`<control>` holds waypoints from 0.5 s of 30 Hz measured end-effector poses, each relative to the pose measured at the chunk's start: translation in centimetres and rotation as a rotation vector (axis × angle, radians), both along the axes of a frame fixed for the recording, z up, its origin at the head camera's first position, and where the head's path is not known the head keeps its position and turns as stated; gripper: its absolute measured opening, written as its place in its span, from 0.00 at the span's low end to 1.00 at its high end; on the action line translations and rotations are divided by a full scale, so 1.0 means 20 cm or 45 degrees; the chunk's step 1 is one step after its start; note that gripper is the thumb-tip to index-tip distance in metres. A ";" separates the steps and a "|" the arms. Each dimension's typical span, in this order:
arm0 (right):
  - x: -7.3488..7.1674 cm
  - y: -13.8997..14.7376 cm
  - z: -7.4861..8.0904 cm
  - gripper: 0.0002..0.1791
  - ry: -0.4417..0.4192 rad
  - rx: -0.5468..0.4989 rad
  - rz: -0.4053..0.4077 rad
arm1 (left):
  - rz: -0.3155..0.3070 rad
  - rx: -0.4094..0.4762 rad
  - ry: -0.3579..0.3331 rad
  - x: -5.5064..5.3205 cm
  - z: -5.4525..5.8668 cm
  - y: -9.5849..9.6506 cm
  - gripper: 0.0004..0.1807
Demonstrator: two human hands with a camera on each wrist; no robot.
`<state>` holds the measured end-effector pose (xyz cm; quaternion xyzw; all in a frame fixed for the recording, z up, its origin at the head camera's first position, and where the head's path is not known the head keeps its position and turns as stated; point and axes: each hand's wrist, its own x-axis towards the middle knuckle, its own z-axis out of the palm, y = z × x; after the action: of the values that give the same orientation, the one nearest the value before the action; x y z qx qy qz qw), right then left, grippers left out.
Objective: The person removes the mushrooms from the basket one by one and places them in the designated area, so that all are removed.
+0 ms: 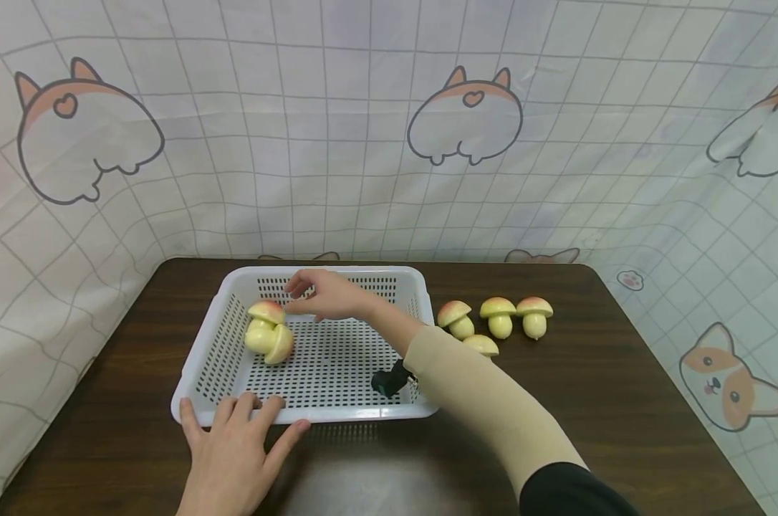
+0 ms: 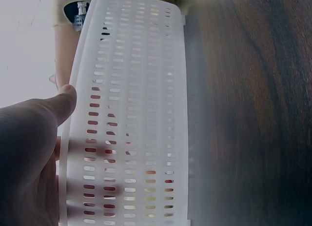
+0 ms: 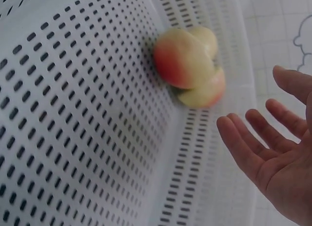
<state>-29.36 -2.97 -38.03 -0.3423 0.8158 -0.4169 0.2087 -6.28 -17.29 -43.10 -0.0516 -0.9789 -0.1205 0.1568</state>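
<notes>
A white perforated plastic basket (image 1: 324, 414) stands on the dark wooden table. My left hand (image 1: 234, 448) holds its near wall at the front left corner, fingers over the rim and thumb outside; the left wrist view shows the thumb (image 2: 63, 101) at the rim. Two yellow toy mushrooms with reddish caps lie at the basket's left side, one upper mushroom (image 1: 266, 312) and one lower mushroom (image 1: 279, 345), touching each other. Just right of them, above the basket floor, my right hand (image 1: 331, 294) hangs with loosely bent fingers and nothing in it. In the right wrist view the mushrooms (image 3: 180, 60) sit apart from the fingertips.
Several similar mushrooms (image 1: 497, 315) lie on the table (image 1: 595, 401) right of the basket, one partly hidden by the right sleeve (image 1: 486, 387). A black wrist device (image 1: 391, 378) hangs beneath the right forearm. Patterned cloth (image 1: 363, 179) rises behind the table.
</notes>
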 end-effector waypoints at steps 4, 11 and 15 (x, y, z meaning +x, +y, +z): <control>0.02 -0.05 -0.04 0.25 0.004 0.041 0.015 | -0.002 0.002 0.012 0.00 0.00 0.00 0.28; 0.04 -0.10 -0.10 0.28 -0.036 0.169 0.025 | 0.003 -0.003 -0.025 0.00 0.00 0.00 0.28; 0.05 -0.12 -0.12 0.29 -0.044 0.225 0.031 | 0.008 -0.003 -0.047 0.00 0.01 0.00 0.28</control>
<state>-28.29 -5.41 -40.43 -0.3251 0.8415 -0.3465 0.2573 -6.27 -17.30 -42.96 -0.0464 -0.9819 -0.1199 0.1391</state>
